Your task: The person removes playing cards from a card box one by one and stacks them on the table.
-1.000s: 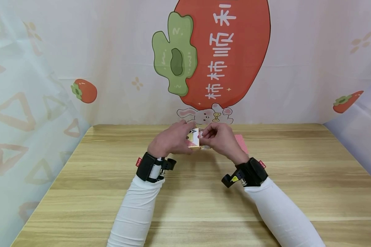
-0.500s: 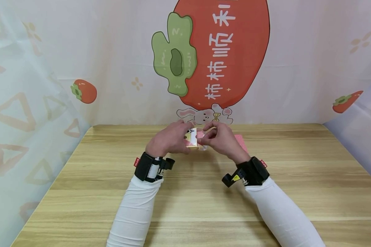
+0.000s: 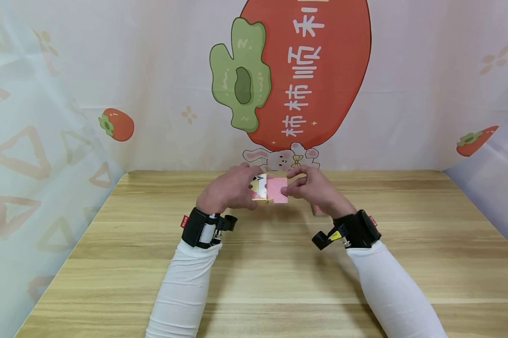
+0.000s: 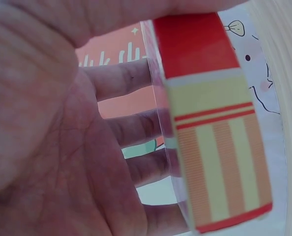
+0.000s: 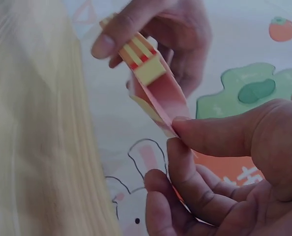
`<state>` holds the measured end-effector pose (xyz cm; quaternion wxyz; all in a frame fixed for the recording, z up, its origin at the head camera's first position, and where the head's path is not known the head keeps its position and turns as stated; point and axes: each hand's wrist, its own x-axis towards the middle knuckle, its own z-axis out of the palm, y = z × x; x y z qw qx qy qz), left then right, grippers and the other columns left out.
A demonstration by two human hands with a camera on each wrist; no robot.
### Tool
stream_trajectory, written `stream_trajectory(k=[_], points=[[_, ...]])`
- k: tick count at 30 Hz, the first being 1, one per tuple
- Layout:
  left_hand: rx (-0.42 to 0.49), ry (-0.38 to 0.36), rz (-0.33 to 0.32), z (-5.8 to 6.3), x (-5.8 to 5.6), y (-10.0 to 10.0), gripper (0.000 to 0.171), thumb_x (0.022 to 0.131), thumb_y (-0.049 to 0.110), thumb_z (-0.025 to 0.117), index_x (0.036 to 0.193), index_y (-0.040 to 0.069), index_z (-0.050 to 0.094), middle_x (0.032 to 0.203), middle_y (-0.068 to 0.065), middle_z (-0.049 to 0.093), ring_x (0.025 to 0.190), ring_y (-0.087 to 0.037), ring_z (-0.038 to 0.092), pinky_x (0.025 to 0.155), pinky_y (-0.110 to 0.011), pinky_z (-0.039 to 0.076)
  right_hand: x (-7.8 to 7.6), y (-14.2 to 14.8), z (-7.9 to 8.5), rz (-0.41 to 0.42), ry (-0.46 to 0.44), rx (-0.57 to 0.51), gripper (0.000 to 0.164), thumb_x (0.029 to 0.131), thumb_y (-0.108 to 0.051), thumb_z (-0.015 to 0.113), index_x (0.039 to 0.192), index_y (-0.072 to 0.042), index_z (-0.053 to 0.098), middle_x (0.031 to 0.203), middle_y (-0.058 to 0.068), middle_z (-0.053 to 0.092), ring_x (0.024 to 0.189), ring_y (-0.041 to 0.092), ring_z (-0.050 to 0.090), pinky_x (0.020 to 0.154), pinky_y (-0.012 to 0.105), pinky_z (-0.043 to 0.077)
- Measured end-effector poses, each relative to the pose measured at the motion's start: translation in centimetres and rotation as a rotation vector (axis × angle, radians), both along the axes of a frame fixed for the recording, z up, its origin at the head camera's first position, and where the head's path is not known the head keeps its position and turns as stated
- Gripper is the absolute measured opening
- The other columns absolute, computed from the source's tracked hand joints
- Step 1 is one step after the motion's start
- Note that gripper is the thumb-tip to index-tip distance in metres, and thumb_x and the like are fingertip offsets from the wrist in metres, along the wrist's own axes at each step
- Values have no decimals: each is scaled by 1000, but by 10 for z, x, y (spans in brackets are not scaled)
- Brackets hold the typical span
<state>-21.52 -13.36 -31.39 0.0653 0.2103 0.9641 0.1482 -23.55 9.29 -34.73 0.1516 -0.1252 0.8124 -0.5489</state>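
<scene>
My left hand (image 3: 230, 187) grips a playing-card box (image 3: 260, 187) by its edges, thumb on the near side. An "A" card design shows on its upper face. The box's narrow side (image 4: 219, 123) has red, cream and orange stripes in the left wrist view. A pink-patterned flap (image 3: 278, 190) extends from the box's right end. My right hand (image 3: 315, 188) pinches the far edge of this flap between thumb and index finger, and its other fingers are curled loosely. The right wrist view shows the pink inner side (image 5: 171, 96) between the two hands.
A red-backed stack of cards (image 3: 318, 211) lies on the wooden table (image 3: 271, 281), partly hidden under my right hand and wrist. Behind the table's far edge hangs a white cloth (image 3: 165, 70) printed with persimmons and a rabbit.
My right hand has moved to the right, and the pink flap has come into full view between the hands. My left hand has shifted slightly left with the box.
</scene>
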Motion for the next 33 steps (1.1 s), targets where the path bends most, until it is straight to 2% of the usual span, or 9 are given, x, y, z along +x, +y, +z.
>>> stream_trajectory(k=[5, 8, 12, 15, 17, 20, 25, 33], points=[[1, -1, -2, 0, 0, -1, 78, 73, 17, 90, 141, 9, 54, 116, -8, 57, 105, -25, 53, 88, -37, 49, -4, 6, 0, 15, -6, 31, 45, 94, -12, 73, 129, 3, 48, 89, 15, 71, 92, 28, 69, 100, 52, 48], [-4, -2, 0, 0, 0, -2, 77, 73, 18, 90, 141, 10, 54, 114, -8, 57, 103, -25, 53, 86, -37, 49, -4, 8, 0, 16, 33, 80, 48, 92, -18, 77, 127, 2, 51, 95, 15, 70, 96, 31, 66, 97, 51, 48], [-15, 3, -5, 0, 0, -1, 75, 72, 17, 90, 139, 10, 55, 112, -8, 58, 101, -25, 54, 85, -37, 49, -3, 11, 3, 41, 220, 151, 48, 86, -20, 83, 123, -2, 58, 111, 14, 66, 106, 30, 59, 93, 48, 49], [-24, -3, -13, -1, 0, -1, 74, 72, 17, 90, 137, 10, 55, 112, -8, 57, 100, -25, 54, 84, -37, 49, -1, 10, 3, 124, 414, 208, 49, 79, -18, 88, 120, -6, 64, 122, 10, 63, 116, 28, 53, 95, 49, 48], [-27, -12, -13, -1, 0, 0, 74, 72, 17, 90, 137, 9, 55, 112, -8, 57, 99, -24, 55, 83, -36, 50, 0, 9, 3, 183, 517, 250, 50, 75, -16, 91, 118, -9, 67, 125, 6, 62, 119, 27, 50, 98, 50, 47], [-24, -21, -16, -2, 0, 2, 77, 72, 17, 90, 139, 9, 54, 112, -8, 58, 99, -23, 55, 82, -36, 51, 2, 5, 2, 236, 614, 327, 51, 71, -19, 94, 114, -15, 68, 124, 1, 61, 122, 24, 48, 99, 50, 46], [-25, -10, -39, -3, 0, 6, 76, 71, 15, 90, 138, 7, 55, 114, -8, 58, 100, -23, 55, 83, -34, 51, 5, -1, -1, 254, 642, 378, 49, 71, -21, 94, 113, -18, 69, 120, -1, 62, 119, 22, 47, 98, 48, 45], [-25, 3, -50, -5, 1, 9, 71, 70, 14, 90, 133, 7, 57, 113, -7, 58, 99, -21, 56, 82, -33, 52, 5, -1, -2, 288, 633, 358, 46, 74, -17, 92, 113, -14, 70, 115, 1, 65, 109, 21, 54, 86, 46, 55]])
